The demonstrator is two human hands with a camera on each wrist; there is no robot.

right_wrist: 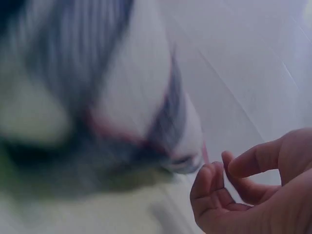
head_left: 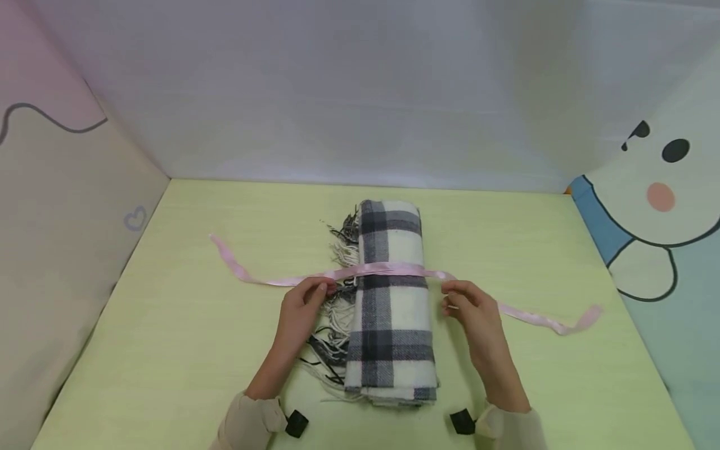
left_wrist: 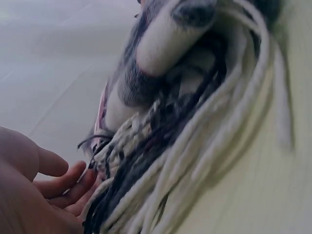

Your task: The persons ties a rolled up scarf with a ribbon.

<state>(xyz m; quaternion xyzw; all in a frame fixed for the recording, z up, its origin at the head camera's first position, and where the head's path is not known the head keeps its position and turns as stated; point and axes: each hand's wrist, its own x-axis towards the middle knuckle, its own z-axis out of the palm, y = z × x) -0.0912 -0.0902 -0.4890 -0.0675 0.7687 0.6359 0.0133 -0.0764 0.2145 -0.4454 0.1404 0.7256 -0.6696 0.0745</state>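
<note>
A folded black, white and grey plaid scarf (head_left: 392, 350) with a fringe lies lengthwise on the table. A pink ribbon (head_left: 388, 269) runs across its top, and its tails spread out to both sides. My left hand (head_left: 302, 309) is at the fringe (left_wrist: 161, 161), just under the ribbon; its thumb stands apart from the bent fingers in the left wrist view. To the scarf's right, my right hand (head_left: 475, 315) has loosely bent fingers (right_wrist: 207, 190) near the ribbon, which passes behind that hand. No ribbon is visible pinched between its thumb and fingers.
The pale yellow table (head_left: 169, 350) meets a white back wall (head_left: 360, 125). A cartoon figure (head_left: 675, 200) decorates the right wall. Small black blocks (head_left: 297, 424) hang at both sleeve cuffs.
</note>
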